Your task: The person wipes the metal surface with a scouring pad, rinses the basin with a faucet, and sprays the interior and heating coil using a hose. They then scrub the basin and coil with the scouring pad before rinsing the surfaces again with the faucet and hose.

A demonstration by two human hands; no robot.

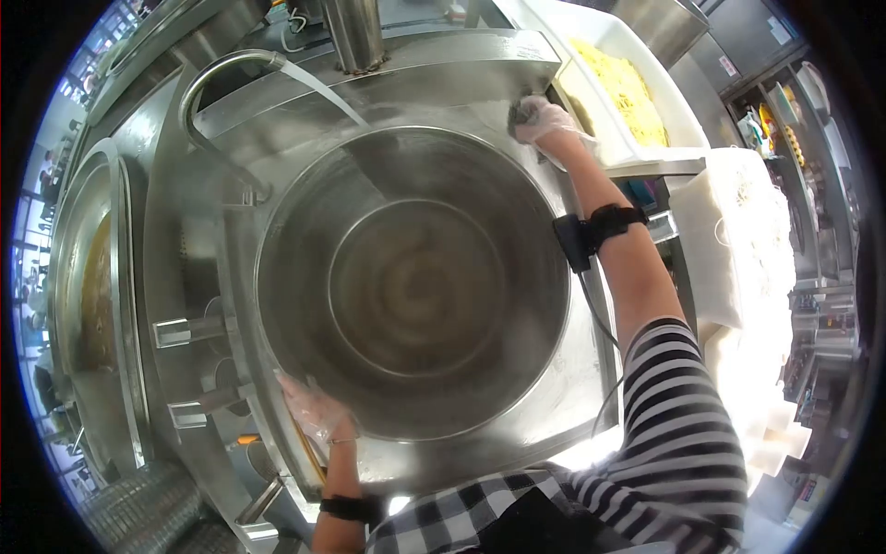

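Note:
A large round steel pot (544,360) sits in the middle, with cloudy water or a wet film showing at its bottom. My right hand (552,122), in a clear plastic glove, is closed on a dark grey scrubber (521,118) that looks like steel wool. It presses at the metal ledge just beyond the pot's far right side. At the pot's near left rim lies my left hand (316,408), also gloved in clear plastic, its fingers stretched out. A thin wooden stick (309,452) shows beside that hand, partly covered by it.
A curved faucet (198,88) reaches over the pot's far left, with a pale spout or stream pointing inward. Valve handles (189,331) jut out on the left, near another large pan (120,277). A white tub (678,129) with yellow food stands behind my right hand.

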